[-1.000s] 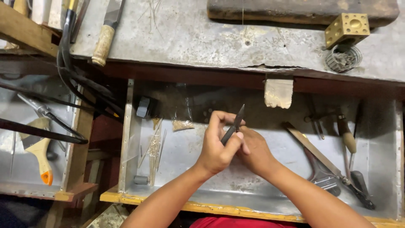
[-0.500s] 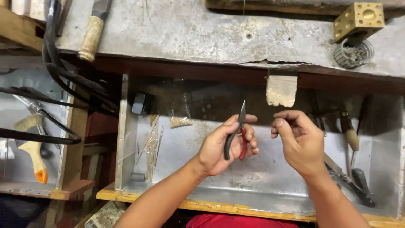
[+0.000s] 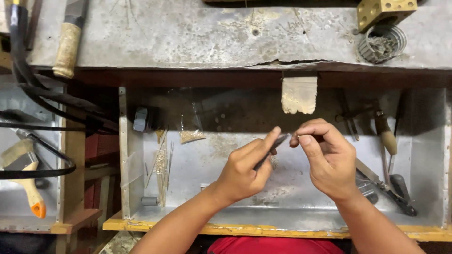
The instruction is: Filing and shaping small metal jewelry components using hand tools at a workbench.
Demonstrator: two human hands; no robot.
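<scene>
The left hand [image 3: 242, 171] is closed around small pliers [image 3: 268, 151]. The pliers point up and to the right, and their tip almost meets the fingertips [image 3: 301, 139] of the right hand [image 3: 329, 162]. Those fingers are pinched shut on something too tiny to make out. It sits just right of the pliers' tip, so the left hand's tool is right beside it. Below both hands is a metal tray [image 3: 292, 211]. To the right of the grip, more hand tools [image 3: 391, 183] lie in it. To the left are thin wires [image 3: 161, 164] and a little clear bag [image 3: 190, 134]
</scene>
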